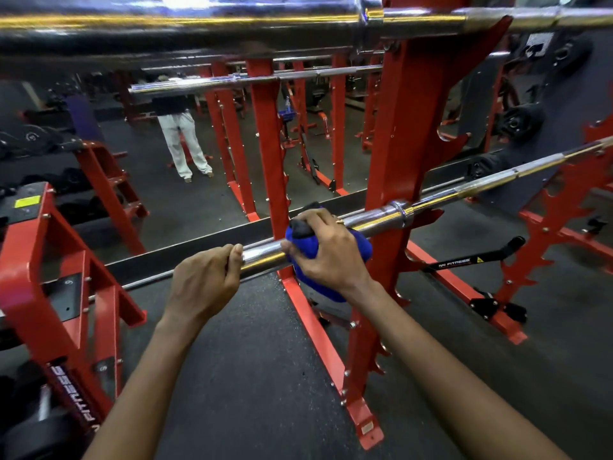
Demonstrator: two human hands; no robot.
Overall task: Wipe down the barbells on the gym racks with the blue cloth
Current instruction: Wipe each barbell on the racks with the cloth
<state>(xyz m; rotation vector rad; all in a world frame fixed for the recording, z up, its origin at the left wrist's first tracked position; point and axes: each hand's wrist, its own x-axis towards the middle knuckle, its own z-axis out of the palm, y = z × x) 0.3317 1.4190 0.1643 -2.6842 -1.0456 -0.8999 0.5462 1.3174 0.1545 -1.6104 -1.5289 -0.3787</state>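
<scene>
The lower barbell (374, 221) lies across the red rack (398, 127), its chrome sleeve slanting up towards the right, and both hands are on that sleeve. The left hand (204, 283) sits at the sleeve's near end, fingers (232, 257) curled over the top of the steel and the thumb tucked below, so it grips the bare bar. Just beside it, further along the barbell towards its collar (401, 212), the right hand (328, 252) clamps the blue cloth (361, 248) round the sleeve: the fingers are spread and bent over the bunched fabric, the thumb pressing its near edge, and a loose fold hangs under the barbell. The two hands are close together but apart, with a short stretch of bare chrome between them. Above the barbell, very near the camera, a second chrome bar (199, 21) crosses the top of the view. Behind the barbell a mirror (182, 200) reflects a person in white trousers (184, 144). Below it lies black rubber flooring (248, 360).
</scene>
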